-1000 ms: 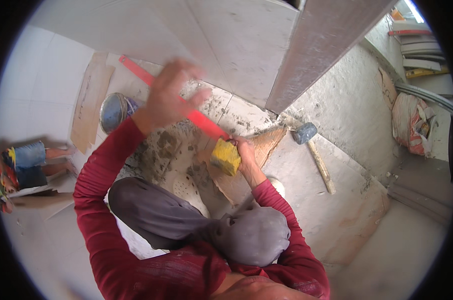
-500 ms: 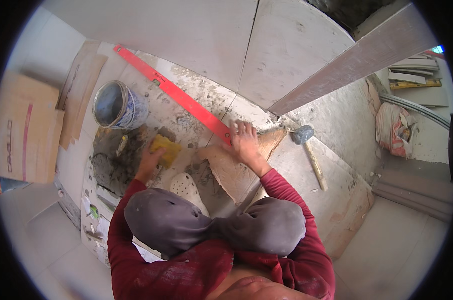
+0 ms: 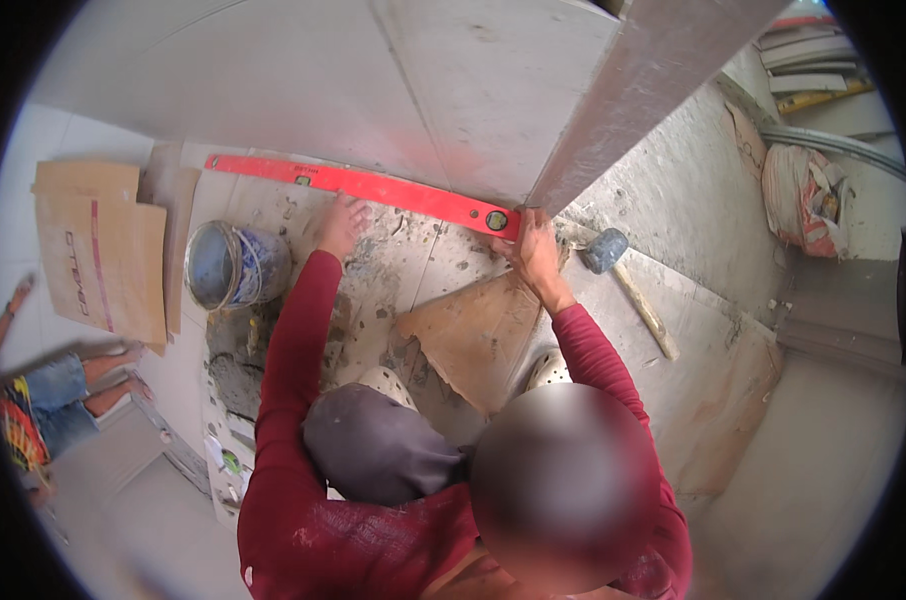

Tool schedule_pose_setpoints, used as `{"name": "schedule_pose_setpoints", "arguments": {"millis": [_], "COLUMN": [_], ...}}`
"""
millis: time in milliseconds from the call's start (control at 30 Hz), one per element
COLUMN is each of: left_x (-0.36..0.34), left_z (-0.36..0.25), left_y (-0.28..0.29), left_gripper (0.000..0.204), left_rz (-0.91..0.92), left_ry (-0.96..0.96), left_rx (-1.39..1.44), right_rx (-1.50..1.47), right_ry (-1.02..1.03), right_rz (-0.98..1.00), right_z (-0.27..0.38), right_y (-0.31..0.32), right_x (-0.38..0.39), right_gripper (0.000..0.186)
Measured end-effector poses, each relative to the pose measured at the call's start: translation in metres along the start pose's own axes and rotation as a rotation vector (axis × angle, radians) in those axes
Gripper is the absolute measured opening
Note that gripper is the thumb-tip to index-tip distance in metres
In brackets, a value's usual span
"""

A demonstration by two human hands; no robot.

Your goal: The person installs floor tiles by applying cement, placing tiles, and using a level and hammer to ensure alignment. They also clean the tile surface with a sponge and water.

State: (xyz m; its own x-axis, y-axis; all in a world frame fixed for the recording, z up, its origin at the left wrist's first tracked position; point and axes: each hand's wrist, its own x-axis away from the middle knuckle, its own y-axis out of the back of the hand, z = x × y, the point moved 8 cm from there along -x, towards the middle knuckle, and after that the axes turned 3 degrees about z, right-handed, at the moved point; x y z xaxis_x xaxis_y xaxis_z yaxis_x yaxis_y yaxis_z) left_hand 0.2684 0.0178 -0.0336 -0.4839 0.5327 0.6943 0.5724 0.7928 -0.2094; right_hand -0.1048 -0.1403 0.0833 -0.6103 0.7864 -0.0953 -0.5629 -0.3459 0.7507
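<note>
A long red spirit level (image 3: 403,194) lies along the foot of the large grey panel, its vials showing. My right hand (image 3: 536,258) grips its right end, thumb and fingers closed around the edge. My left hand (image 3: 345,226) is at the level's lower edge left of its middle, fingers apart and fingertips against it. Between my arms a torn piece of brown cardboard (image 3: 478,325) lies on the floor near my shoes. A rubber mallet (image 3: 606,251) with a dark head and pale handle rests right of my right hand. The yellow sponge is not visible.
A mortar-stained bucket (image 3: 218,268) stands left of my left arm, above a dark mortar patch (image 3: 238,370). Cardboard sheets (image 3: 103,260) lean farther left. Another person (image 3: 58,395) is at the far left. An upright grey slab (image 3: 633,100) and a sack (image 3: 801,200) are at right.
The spirit level has swung closer to the panel and lies flatter across the view. My left hand has left the yellow sponge and moved up to the level. Another person has come into view.
</note>
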Motion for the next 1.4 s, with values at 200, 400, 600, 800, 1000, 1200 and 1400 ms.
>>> {"name": "schedule_pose_setpoints", "arguments": {"millis": [200, 400, 600, 800, 1000, 1200, 1400], "left_x": [-0.053, -0.061, -0.063, -0.065, -0.075, -0.067, -0.003], "left_z": [0.013, 0.022, 0.008, 0.005, 0.005, -0.002, -0.038], "left_y": [0.002, -0.014, -0.029, -0.023, -0.017, -0.006, -0.021], "left_gripper": [0.027, 0.04, 0.052, 0.05, 0.05, 0.049, 0.044], "left_rz": [-0.173, -0.132, -0.075, -0.089, -0.026, -0.128, -0.182], "left_ry": [-0.086, -0.111, -0.133, -0.142, -0.151, -0.206, -0.393], "left_rx": [0.289, 0.26, 0.268, 0.176, 0.235, 0.234, 0.171], "right_rx": [-0.2, -0.195, -0.216, -0.196, -0.181, -0.173, -0.189], "right_ry": [-0.141, -0.231, -0.316, -0.352, -0.33, -0.311, -0.321], "right_rz": [-0.026, -0.161, -0.254, -0.254, -0.254, -0.281, -0.287], "right_z": [-0.016, -0.046, -0.057, -0.056, -0.057, -0.059, -0.063], "right_y": [-0.003, -0.001, 0.0, 0.003, 0.001, -0.004, -0.003], "right_x": [0.015, 0.032, 0.028, 0.028, 0.028, 0.026, 0.032], "right_gripper": [0.074, 0.075, 0.075, 0.073, 0.073, 0.073, 0.069]}}
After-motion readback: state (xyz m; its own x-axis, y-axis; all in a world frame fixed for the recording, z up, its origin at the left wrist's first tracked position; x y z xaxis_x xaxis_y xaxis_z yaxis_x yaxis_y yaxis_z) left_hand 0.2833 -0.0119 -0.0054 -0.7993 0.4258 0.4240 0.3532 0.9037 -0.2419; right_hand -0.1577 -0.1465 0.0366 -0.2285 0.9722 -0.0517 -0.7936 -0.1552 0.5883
